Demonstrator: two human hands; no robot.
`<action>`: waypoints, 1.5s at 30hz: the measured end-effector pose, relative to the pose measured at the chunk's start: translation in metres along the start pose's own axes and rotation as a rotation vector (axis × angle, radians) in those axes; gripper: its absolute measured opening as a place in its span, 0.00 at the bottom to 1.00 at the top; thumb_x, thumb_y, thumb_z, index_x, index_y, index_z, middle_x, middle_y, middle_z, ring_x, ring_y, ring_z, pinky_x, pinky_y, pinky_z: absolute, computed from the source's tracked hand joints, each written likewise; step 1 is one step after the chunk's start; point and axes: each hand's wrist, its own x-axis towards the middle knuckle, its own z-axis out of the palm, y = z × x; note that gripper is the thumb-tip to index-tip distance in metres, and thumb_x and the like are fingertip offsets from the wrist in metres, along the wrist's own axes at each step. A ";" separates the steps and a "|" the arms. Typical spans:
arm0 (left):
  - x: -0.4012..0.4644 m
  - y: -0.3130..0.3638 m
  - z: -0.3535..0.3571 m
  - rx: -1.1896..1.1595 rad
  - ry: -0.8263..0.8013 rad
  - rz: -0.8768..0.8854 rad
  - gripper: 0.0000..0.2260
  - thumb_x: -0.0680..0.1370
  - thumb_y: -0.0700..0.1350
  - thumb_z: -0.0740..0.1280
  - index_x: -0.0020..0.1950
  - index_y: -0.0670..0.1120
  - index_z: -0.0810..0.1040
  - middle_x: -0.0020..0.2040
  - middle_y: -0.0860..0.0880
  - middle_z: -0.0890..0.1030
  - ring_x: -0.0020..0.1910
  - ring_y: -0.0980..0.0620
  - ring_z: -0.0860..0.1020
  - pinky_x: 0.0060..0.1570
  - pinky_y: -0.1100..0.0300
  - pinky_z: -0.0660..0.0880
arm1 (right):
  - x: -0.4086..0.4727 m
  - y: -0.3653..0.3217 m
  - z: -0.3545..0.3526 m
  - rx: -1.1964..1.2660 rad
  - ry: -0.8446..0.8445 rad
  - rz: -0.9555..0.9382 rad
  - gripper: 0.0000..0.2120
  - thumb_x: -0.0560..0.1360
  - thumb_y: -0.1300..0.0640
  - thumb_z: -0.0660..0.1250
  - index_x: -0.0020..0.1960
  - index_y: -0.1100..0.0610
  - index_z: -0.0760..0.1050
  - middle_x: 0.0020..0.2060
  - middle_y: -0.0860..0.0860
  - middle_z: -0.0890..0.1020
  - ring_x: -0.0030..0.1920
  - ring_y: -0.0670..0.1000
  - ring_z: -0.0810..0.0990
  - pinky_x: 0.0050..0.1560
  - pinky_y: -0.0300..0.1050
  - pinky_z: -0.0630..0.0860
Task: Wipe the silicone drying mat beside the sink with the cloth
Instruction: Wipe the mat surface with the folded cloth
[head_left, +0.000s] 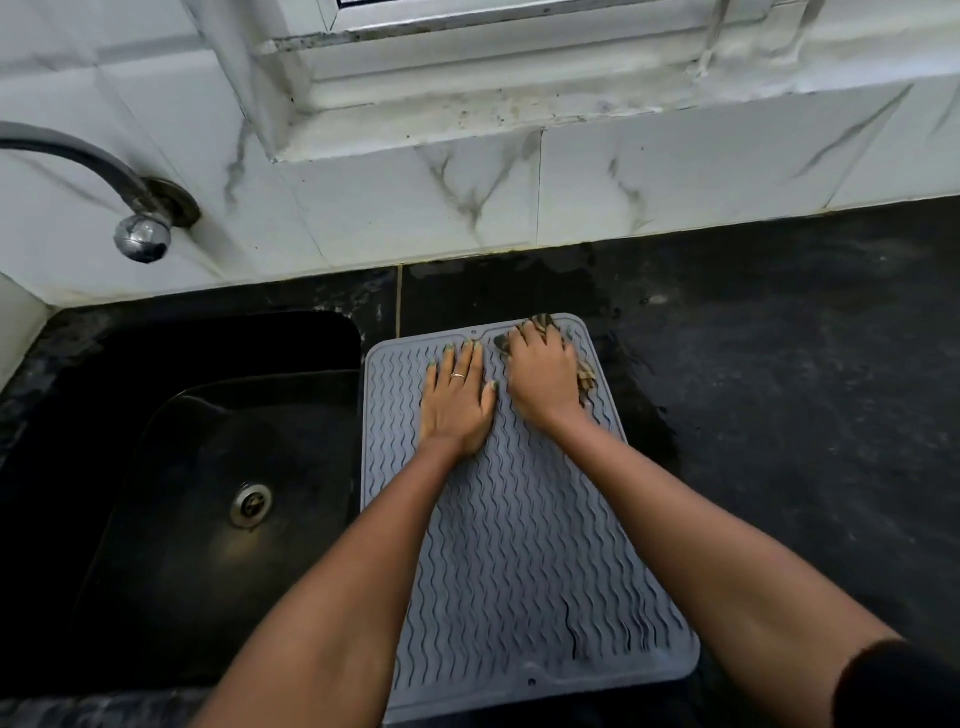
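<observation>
Down on the grey silicone drying mat (519, 545), both hands work near its far edge. The left hand (457, 400) lies flat, palm down, with its fingers (448, 358) straight and only slightly spread, pressing directly on the wavy ridges; a thin ring (457, 375) shows on one finger. The right hand (543, 384) sits just beside it, toward the mat's far right corner, its fingers curled down over a bunched, patterned cloth (584, 376). Bits of the cloth stick out past the fingertips and along the hand's right side; how much of it lies under the palm cannot be told. The two hands nearly touch at the thumbs.

The mat lies on a dark countertop (779, 364), its left edge right against the black sink (208, 467), which has a metal drain (251, 504) in its bottom. A chrome tap (130, 208) comes out of the white marbled wall tiles (415, 197) above the sink.
</observation>
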 end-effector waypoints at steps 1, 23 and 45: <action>-0.002 0.000 -0.001 0.003 -0.003 0.004 0.26 0.83 0.53 0.48 0.79 0.48 0.45 0.80 0.48 0.47 0.78 0.49 0.43 0.76 0.52 0.40 | -0.011 0.000 -0.001 0.014 0.010 0.001 0.19 0.78 0.58 0.55 0.68 0.58 0.67 0.68 0.55 0.72 0.66 0.58 0.68 0.64 0.56 0.67; -0.080 0.007 0.014 -0.017 0.007 0.011 0.26 0.83 0.55 0.46 0.79 0.48 0.43 0.80 0.49 0.46 0.78 0.50 0.43 0.74 0.53 0.38 | -0.047 -0.004 -0.014 0.279 -0.143 0.117 0.21 0.78 0.56 0.58 0.70 0.57 0.65 0.72 0.57 0.66 0.71 0.62 0.59 0.71 0.59 0.59; -0.173 0.024 0.022 -0.018 -0.010 -0.002 0.27 0.83 0.55 0.46 0.79 0.48 0.44 0.80 0.48 0.45 0.78 0.49 0.42 0.74 0.52 0.39 | -0.154 0.004 -0.046 0.214 -0.220 0.075 0.25 0.77 0.63 0.60 0.73 0.52 0.64 0.74 0.54 0.63 0.71 0.61 0.61 0.70 0.60 0.59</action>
